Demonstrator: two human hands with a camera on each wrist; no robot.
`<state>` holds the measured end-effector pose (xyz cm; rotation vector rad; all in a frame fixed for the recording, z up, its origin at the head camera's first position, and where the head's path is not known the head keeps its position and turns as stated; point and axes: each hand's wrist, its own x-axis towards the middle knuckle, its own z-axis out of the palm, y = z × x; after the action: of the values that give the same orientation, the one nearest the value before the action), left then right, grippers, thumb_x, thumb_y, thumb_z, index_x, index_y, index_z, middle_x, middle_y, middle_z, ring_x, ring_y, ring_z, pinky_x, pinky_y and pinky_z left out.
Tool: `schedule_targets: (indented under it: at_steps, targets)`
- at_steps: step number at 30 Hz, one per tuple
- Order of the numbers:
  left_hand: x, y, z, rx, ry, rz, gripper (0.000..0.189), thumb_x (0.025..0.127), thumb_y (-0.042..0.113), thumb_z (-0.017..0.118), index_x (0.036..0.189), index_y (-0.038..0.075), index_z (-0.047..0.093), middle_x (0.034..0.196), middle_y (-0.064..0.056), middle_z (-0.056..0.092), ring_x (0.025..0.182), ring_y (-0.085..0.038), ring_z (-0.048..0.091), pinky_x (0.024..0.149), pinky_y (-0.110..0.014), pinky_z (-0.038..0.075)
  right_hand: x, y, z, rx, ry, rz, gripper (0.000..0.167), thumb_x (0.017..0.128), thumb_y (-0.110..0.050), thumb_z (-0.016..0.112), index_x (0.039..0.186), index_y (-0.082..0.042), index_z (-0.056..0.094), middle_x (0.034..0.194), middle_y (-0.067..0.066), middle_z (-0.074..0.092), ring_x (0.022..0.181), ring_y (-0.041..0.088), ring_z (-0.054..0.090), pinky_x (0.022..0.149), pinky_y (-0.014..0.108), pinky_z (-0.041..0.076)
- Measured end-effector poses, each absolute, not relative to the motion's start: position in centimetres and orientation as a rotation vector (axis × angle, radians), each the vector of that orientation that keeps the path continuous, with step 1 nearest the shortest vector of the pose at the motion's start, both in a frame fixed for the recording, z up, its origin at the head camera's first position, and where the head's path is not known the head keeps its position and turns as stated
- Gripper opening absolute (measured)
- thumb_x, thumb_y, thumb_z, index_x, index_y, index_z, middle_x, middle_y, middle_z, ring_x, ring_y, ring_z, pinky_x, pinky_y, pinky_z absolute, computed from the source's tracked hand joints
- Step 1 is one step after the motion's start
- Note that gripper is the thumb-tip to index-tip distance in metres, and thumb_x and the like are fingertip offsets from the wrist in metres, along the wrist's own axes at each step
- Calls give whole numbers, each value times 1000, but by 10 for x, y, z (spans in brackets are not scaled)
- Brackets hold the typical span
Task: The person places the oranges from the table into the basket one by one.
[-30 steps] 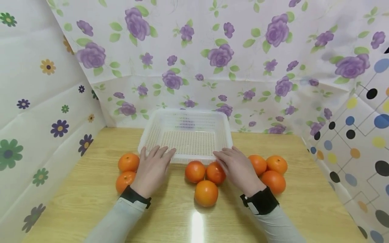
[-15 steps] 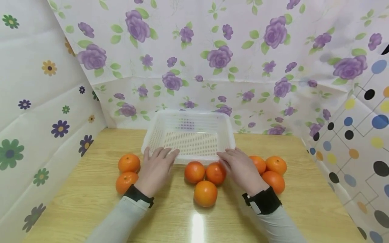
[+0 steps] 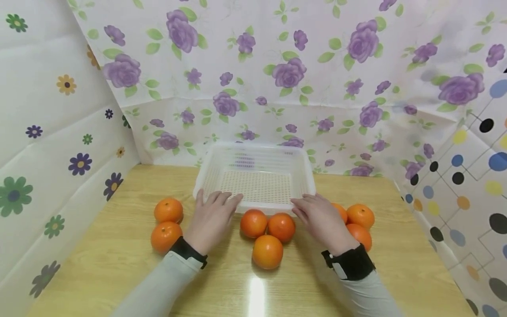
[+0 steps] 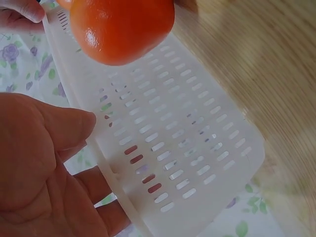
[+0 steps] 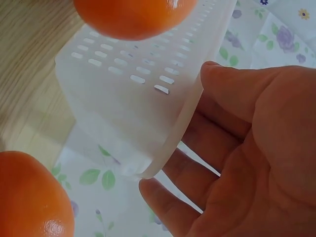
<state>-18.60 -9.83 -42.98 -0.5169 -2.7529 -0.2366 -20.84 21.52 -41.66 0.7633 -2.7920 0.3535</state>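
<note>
A white plastic basket [image 3: 259, 206] with slotted sides stands at the back of the wooden table. My left hand [image 3: 211, 218] holds its near rim at the left corner. At the right corner my right hand [image 3: 322, 220] grips the same rim. Both wrist views show a thumb on the outer side of the basket wall [image 4: 163, 123] and fingers reaching over the rim. Close in front of the basket lie three orange fruits, the nearest one [image 3: 267, 252] between my forearms. Inside the basket only the slotted floor shows.
Two orange fruits [image 3: 168, 210] lie left of my left hand. Three more, one of them [image 3: 360, 215] furthest right, sit beside my right hand, which partly covers that group. A flowered sheet [image 3: 257, 105] hangs right behind the basket, with patterned sheets at both sides.
The basket has slid to the right along the table, and both my hands have moved right with it. The fruits have stayed where they were.
</note>
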Motion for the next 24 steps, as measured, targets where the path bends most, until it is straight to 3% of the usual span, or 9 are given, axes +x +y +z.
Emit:
schedule_targets:
  at_steps: [7,17,24]
  targets:
    - [-188,-93,-429,-520,-2777,-224,42,112,22,68,154,26,66,146,-13,69,137,-40,60,122,-81,21,-209,220,-416,755,-2790,336,32,109,-20,74,135,-4,77,130,15,78,130,41,68,121,62,43]
    - [-187,-88,-429,-530,-2794,-206,58,102,4,74,156,22,63,153,-17,63,145,-46,52,121,-82,23,-207,222,-415,754,-2765,330,28,107,-21,76,131,-7,80,120,9,81,116,36,72,117,64,45]
    - [-185,-88,-429,-528,-2759,-184,57,100,6,77,154,20,64,151,-18,64,144,-47,53,120,-82,26,-205,220,-414,758,-2733,340,27,105,-17,78,130,-7,81,114,7,81,112,32,75,121,69,39]
